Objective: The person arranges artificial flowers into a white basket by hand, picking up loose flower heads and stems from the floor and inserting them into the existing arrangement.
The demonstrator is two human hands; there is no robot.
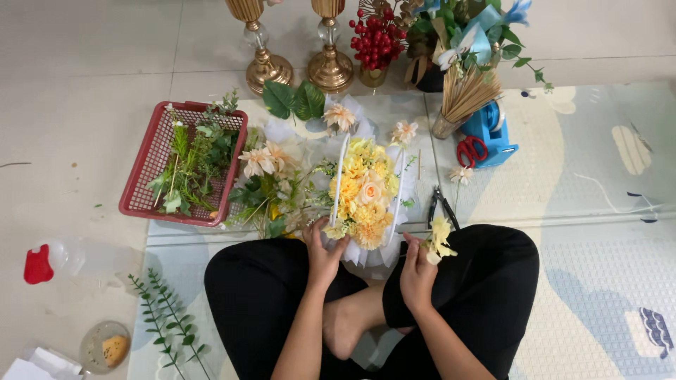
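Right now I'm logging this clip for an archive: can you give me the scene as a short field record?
Setting: person sitting cross-legged on a floor mat
Left hand: touching the near edge of the flower basket
Right hand: holding a yellow flower
Left of basket: red tray of greenery
Nearby: pliers, red scissors, skewers

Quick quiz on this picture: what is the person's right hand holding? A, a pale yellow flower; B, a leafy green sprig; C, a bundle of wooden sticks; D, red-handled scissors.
A: the right hand holds a pale yellow flower just beside the flower basket, while the red-handled scissors lie apart on the mat by the blue holder.
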